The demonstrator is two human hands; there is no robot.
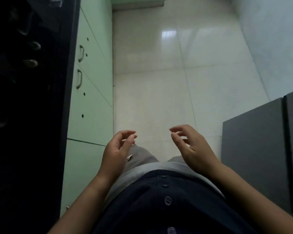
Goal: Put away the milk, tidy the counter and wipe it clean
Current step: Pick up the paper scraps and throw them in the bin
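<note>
Milk is nowhere in this shot, so we honestly can't tell where it sits or whether it's a carton, jug or bottle. The camera looks straight down at the pale tiled floor (pixel 159 92), and that floor is our landmark for everything else.

Our left hand (pixel 116 152) and right hand (pixel 191 147) both hover above the floor in front of our body, near each other but not touching. Both are empty, fingers loosely curled and spread, gripping nothing.

Left of the floor runs a row of pale green cabinet doors (pixel 91 85) with curved handles (pixel 79 78), and past those the dark counter (pixel 30 81), too murky to make out what's on it. There are some blurry shapes up there that we can't name. Right of the floor stands a grey panelled unit (pixel 255 149), which might be a fridge, but that's a guess.

On handling, going by the task only: milk is probably on the heavy side if full, the liquid sloshes and shifts the weight, and a cold container can get slick. We'd wrap a hand around the body or take the handle if it has one, keep it upright, and support the bottom with the other hand.

No cloth in view either, so the wiping looks like it's yet to come.
</note>
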